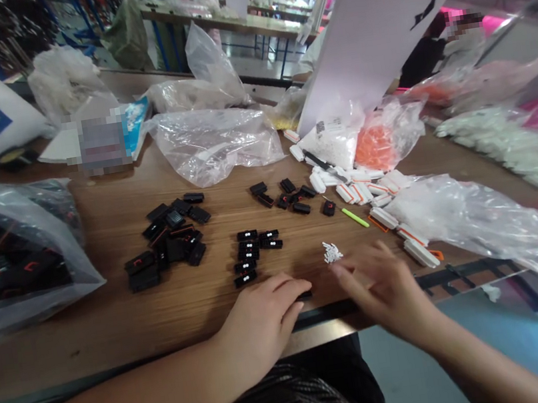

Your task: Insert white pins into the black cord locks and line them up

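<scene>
Your left hand [260,324] lies on the tabletop [91,336], its grip unclear, over a black plastic piece [305,296]. Your right hand [380,289], grip open, sits just beside loose white pieces [332,252]. Risk: a careless sweep could scatter them off the edge.

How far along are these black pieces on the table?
Done-looking: a column of black pieces showing white dots. In hand: the left hand rests on one black piece; the right hand is beside small white bits. Remaining: a bagful of black pieces.
</scene>
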Motion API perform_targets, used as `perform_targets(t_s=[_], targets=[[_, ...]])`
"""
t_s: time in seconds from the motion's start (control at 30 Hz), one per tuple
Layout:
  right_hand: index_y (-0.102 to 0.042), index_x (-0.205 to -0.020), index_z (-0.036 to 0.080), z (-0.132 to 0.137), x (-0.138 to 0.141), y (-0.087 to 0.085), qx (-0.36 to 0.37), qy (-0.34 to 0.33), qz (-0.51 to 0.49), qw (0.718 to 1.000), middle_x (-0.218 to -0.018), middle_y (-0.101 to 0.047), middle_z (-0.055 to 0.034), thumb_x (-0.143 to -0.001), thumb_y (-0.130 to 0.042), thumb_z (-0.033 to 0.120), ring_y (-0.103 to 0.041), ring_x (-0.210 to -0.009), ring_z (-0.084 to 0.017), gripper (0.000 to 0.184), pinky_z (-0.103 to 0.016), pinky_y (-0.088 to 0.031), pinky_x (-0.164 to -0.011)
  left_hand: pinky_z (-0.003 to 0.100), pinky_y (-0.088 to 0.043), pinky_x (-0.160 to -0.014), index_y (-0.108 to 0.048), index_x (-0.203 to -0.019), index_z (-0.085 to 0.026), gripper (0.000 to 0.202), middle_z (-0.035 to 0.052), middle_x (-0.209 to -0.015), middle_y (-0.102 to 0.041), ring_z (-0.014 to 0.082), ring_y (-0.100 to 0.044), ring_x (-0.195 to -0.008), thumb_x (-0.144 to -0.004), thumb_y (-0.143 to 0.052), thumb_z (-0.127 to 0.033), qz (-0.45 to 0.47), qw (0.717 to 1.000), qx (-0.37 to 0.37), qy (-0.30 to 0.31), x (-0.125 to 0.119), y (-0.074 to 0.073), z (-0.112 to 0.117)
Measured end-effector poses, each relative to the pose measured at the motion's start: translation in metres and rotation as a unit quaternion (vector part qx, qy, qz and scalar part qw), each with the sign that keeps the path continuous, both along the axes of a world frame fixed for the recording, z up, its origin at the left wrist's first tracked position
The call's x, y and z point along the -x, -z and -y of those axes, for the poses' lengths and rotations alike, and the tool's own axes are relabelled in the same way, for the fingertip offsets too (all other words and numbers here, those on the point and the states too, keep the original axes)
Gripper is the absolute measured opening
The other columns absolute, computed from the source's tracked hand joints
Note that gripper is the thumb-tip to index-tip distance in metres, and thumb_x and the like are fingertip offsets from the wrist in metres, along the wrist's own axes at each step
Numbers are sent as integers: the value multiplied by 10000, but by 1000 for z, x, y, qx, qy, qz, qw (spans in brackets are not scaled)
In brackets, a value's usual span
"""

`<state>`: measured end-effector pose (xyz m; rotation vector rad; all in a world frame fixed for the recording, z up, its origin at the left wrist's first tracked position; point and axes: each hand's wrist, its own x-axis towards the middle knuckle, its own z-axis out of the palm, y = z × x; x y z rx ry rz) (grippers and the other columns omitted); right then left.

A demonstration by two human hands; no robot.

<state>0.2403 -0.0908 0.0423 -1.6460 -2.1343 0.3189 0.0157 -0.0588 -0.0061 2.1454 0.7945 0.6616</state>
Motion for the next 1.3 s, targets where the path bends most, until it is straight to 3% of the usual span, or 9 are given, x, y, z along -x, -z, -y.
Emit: perform_targets(t_s=[0.07,0.2,0.33,0.6,0.77,0.9,1.1,1.3], targets=[[-698,-854,211,-9,-25,-1,3,68,16,998,-801,-712,-29,-930,-552,312,-626,-750,-187,193,-341,-417,-769,380,-545,-886,-656,-1082,-196,196,41,-1089,-655,187,-641,-953,-932,-573,-101,10,1000,-6,2,0,1,0],[-733,-796,214,-23,-53,3,87,44,51,994,-790,-725,-22,-896,-571,302,-637,-700,-179,210,-304,-444,-682,363,-534,-857,-670,-1034,-196,148,29,-998,-634,179,-611,-921,-941,-579,-126,9,999,-41,14,1,1,-1],[-718,-749,205,-26,-50,10,100,28,49,993,-737,-713,-9,-875,-560,256,-630,-676,-156,209,-283,-450,-682,379,-530,-838,-666,-1085,-227,167,22,-990,-631,186,-598,-908,-958,-571,-174,-25,997,-75,14,2,0,-3],[-705,-694,205,-26,-65,12,145,151,76,975,-613,-683,-6,-821,-573,341,-597,-538,-154,229,-270,-403,-513,410,-545,-813,-642,-1174,-237,244,41,-994,-636,217,-596,-929,-966,-529,-179,-76,993,-91,14,3,-6,0],[-769,-847,214,-23,-78,18,142,125,11,982,-742,-744,-28,-865,-560,403,-608,-573,-164,282,-292,-457,-542,449,-548,-850,-606,-1182,-207,240,46,-1039,-669,238,-608,-975,-947,-570,-176,-80,992,-99,0,1,-7,-2],[-785,-879,209,-21,-81,21,137,125,6,983,-875,-772,-50,-848,-594,400,-639,-631,-184,272,-312,-504,-589,439,-557,-826,-623,-1049,-178,130,42,-979,-685,233,-622,-931,-920,-610,-166,-70,993,-98,-10,0,-5,-3],[-792,-958,237,-19,-88,18,150,145,19,978,-943,-781,-44,-871,-584,433,-673,-681,-196,298,-314,-522,-599,431,-557,-828,-636,-1020,-193,103,33,-969,-682,225,-627,-922,-924,-604,-174,-71,994,-85,-6,1,-4,-3],[-792,-910,248,-17,-94,24,133,139,29,981,-930,-778,-45,-848,-620,443,-662,-662,-192,267,-316,-515,-584,420,-545,-850,-650,-1035,-211,115,34,-966,-672,220,-619,-939,-946,-578,-195,-69,995,-78,-4,2,-2,-4]])
